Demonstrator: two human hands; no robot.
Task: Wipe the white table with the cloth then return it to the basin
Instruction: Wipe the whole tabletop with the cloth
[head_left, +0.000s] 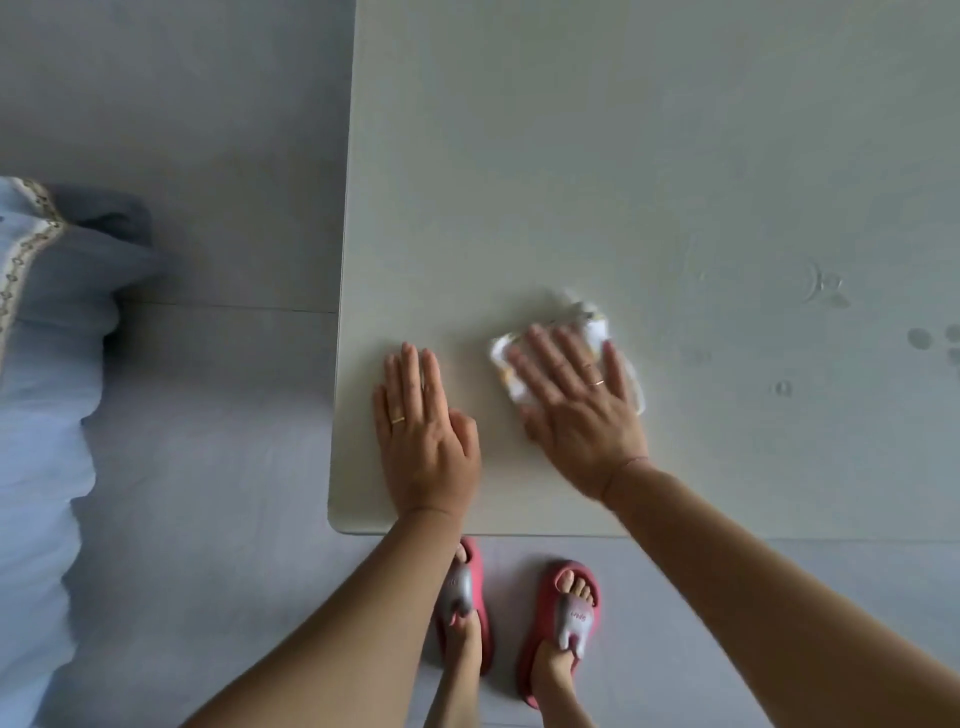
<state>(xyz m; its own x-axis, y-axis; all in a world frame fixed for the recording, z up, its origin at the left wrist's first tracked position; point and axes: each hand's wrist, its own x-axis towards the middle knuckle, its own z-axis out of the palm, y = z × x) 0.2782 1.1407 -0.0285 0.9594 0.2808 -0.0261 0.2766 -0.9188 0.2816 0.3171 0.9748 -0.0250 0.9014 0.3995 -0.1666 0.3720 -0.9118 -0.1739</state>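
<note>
The white table (623, 156) fills the upper right of the view, its near left corner in front of me. A small white cloth (587, 319) with yellowish marks lies crumpled on the table near the front edge. My right hand (576, 400) presses flat on the cloth, fingers spread, covering most of it. Palm down on the bare table top at the near left corner, my left hand (423, 431) holds nothing, fingers together. No basin is in view.
Wet smears and drops (826, 291) show on the table to the right of the cloth. A pale blue bed cover with a patterned trim (36, 291) lies at the left. My feet in red slippers (563, 618) stand on the grey floor below the table edge.
</note>
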